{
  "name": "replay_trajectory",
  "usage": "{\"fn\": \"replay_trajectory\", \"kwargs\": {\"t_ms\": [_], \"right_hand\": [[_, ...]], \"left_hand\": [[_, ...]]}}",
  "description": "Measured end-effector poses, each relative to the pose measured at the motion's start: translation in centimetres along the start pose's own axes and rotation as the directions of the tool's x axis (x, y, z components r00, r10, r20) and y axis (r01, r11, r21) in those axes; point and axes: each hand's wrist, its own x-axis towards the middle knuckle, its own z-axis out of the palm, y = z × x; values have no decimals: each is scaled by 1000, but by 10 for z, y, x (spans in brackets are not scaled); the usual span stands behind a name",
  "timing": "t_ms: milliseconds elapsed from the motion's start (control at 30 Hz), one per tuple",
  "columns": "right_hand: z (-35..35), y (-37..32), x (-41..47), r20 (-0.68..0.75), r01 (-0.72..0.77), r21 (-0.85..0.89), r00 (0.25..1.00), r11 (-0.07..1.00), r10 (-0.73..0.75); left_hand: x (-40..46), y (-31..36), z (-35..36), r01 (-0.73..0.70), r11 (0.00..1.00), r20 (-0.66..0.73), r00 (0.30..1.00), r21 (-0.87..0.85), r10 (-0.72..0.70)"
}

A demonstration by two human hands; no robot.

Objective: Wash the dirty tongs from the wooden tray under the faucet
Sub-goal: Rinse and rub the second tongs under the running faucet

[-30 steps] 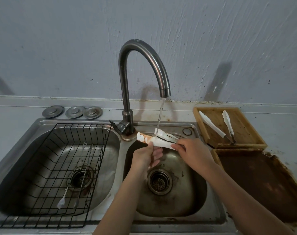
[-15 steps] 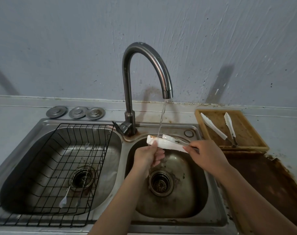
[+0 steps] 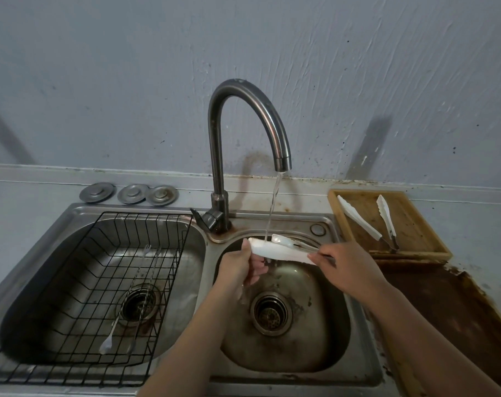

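We see a double sink (image 3: 358, 379) set in the counter (image 3: 28, 196), with the faucet (image 3: 223, 156) rising at its back edge between the two bowls. A black wire rack (image 3: 146, 282) sits over the left bowl, and two thin metal utensils (image 3: 134, 308) lie in it. Three round metal stoppers (image 3: 131, 194) rest in a row on the counter behind the left bowl. At the counter's right, a wooden tray (image 3: 415, 224) stands against the back edge, with a dark brown stained board (image 3: 455, 316) just in front of it. Nothing blocks our view of the stream, which falls clear from the spout.

We count three tongs: two white tongs (image 3: 386, 217) lying in the tray, apart from each other, with metal ends toward the front, and one pair of tongs (image 3: 278, 249) held over the right bowl, under the water (image 3: 273, 207).

The held tongs are white, long and flat, lying nearly level, with their arms slightly apart; water lands near their left end. Our left hand (image 3: 240, 267) pinches the left tip with thumb on top and fingers curled beneath. Our right hand (image 3: 343, 265) is closed around the right end, hiding it.
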Motion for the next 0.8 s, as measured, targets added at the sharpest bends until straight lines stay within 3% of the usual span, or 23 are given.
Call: {"fn": "replay_trajectory", "kwargs": {"t_ms": [267, 433, 667, 800], "right_hand": [[0, -7, 1, -17, 42, -137, 999, 990, -44], [2, -3, -1, -51, 55, -105, 997, 993, -61], [4, -4, -2, -86, 116, -163, 988, 980, -131], [11, -1, -3, -95, 127, -181, 985, 975, -146]], "left_hand": [[-6, -6, 8, -4, 970, 24, 1000, 245, -2], [-1, 6, 6, 39, 995, -55, 998, 97, -34], [2, 8, 12, 71, 987, 3, 997, 144, -72], [-2, 14, 18, 92, 996, 43, 995, 8, -92]]}}
